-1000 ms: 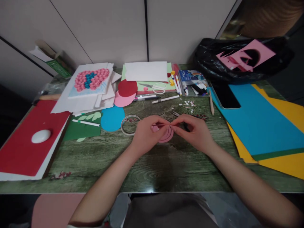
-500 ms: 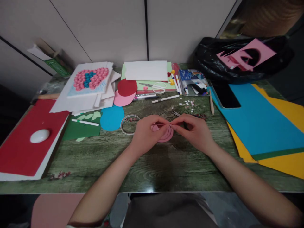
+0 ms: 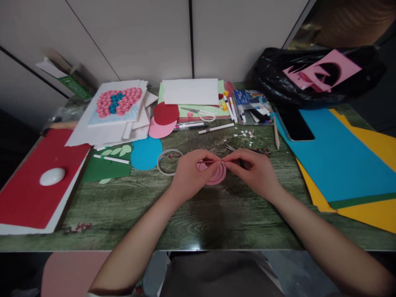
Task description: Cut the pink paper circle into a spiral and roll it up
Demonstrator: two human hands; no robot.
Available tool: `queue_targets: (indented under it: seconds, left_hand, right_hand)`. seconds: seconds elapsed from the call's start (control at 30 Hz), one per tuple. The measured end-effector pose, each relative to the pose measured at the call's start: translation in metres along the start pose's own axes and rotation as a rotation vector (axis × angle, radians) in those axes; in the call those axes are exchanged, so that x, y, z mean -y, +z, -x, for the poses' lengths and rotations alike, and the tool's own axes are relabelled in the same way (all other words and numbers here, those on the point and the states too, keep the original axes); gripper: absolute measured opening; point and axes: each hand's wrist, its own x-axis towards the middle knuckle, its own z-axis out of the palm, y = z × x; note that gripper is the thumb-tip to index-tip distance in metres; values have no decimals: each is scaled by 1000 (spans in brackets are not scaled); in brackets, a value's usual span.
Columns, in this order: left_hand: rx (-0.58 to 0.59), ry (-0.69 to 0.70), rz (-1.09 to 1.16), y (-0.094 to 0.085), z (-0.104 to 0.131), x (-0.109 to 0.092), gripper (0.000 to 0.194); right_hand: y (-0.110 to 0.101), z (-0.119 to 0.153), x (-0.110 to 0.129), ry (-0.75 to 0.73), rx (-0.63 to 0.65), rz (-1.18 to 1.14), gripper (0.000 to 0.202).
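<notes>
A pink paper spiral (image 3: pixel 219 177) hangs below my fingertips, its coils loosely spread just above or on the table; I cannot tell which. Thumb and fingers of my left hand (image 3: pixel 192 171) pinch the paper at its upper edge. My right hand (image 3: pixel 254 170) pinches it from the other side, its fingertips almost touching the left ones. Something thin and reddish shows along the left fingers, too small to name. Left of my left hand lies a roll of tape (image 3: pixel 159 165). Small metal tips, perhaps of tweezers (image 3: pixel 229 147), stick out behind my right hand.
Paper circles in blue (image 3: pixel 146 153), pink and red lie at left centre, near white-handled scissors (image 3: pixel 208 113) and several markers. A picture with pink paper roses (image 3: pixel 119 102) stands back left. A phone (image 3: pixel 294 124) rests on coloured sheets, right, before a black bag (image 3: pixel 269 78).
Almost nothing differs. Both hands keep their pinch on the pink spiral in the same place; only the view has shifted very slightly.
</notes>
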Motion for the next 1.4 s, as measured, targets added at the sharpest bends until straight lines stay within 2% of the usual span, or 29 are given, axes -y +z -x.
queue_targets:
  seconds: [0.33, 1.4]
  left_hand:
    - [26, -14, 0, -1, 0, 0, 8]
    - [4, -16, 9, -1, 0, -2, 7]
  right_hand:
    - [-1, 0, 0, 5, 5, 3, 10]
    - [-2, 1, 4, -23, 20, -3, 11]
